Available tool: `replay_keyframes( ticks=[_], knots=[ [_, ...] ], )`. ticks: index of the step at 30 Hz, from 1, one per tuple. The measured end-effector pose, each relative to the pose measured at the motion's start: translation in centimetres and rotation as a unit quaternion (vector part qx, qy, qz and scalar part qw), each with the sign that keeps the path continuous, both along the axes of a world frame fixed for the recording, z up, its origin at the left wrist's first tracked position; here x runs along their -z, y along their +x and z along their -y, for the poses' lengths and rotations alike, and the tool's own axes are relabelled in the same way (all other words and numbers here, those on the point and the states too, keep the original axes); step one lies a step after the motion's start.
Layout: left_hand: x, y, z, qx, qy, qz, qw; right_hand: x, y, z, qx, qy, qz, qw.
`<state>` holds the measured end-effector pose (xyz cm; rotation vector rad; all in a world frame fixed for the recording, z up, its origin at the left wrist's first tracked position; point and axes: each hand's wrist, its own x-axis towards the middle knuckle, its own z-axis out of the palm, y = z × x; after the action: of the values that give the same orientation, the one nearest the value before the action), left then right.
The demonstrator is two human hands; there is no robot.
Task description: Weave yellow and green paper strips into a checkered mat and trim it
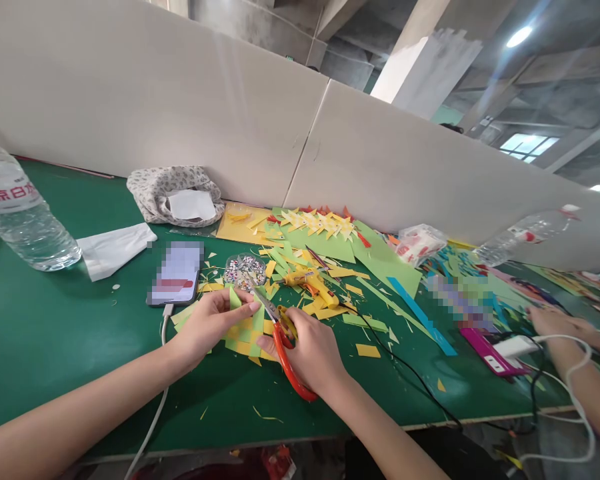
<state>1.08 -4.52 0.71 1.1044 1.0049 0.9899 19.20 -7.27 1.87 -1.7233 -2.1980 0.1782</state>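
My left hand [213,323] pinches a piece of woven green and yellow paper [245,337] between thumb and fingers. My right hand [313,347] is wrapped round the orange handles of a pair of scissors [283,343]. Their blades point up and to the left, at the green strips beside my left thumb. Whether the blades are closed on the paper I cannot tell. Just beyond lie a clear round case [245,270] of small coloured pieces and a yellow glue gun [315,287] among paper scraps. Fish-like woven paper shapes [320,223] rest on green sheets behind.
A phone [177,270] on a white cable, a water bottle [25,207] and a cloth pouch [173,190] stand to the left. The glue gun's black cord runs rightward. A pink power strip [490,350] lies near another person's hands [555,323]. A partition [205,107] borders the table.
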Motion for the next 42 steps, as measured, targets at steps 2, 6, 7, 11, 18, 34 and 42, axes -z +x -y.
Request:
replay_keyframes(
  ticks=[2, 6, 7, 11, 18, 34, 42],
  knots=[
    [0.1, 0.0, 0.1, 0.001, 0.007, -0.009, 1.000, 0.0, 0.1, 0.0, 0.002, -0.003, -0.010, 1.000],
    [-0.1, 0.1, 0.2, -0.003, -0.028, -0.001, 1.000, 0.0, 0.3, -0.1, 0.030, -0.022, -0.071, 0.997],
    [-0.2, 0.1, 0.1, -0.005, -0.034, 0.002, 0.999, 0.0, 0.4, -0.2, 0.039, -0.031, -0.096, 0.994],
    [-0.4, 0.0, -0.2, -0.031, -0.052, -0.009, 0.998, -0.2, 1.2, -1.0, 0.066, -0.071, -0.200, 0.975],
    [0.0, -0.5, -0.7, -0.055, -0.086, -0.006, 0.995, -0.4, 2.0, -1.4, 0.085, -0.109, -0.314, 0.939],
    [-0.4, 0.2, 0.5, 0.172, 0.018, -0.105, 0.979, -0.7, 0.3, -1.1, -0.016, -0.189, -0.539, 0.821],
    [-0.6, -0.8, -1.0, 0.020, -0.138, -0.005, 0.990, -0.8, 1.3, -1.6, 0.031, -0.225, -0.626, 0.746]
  ],
)
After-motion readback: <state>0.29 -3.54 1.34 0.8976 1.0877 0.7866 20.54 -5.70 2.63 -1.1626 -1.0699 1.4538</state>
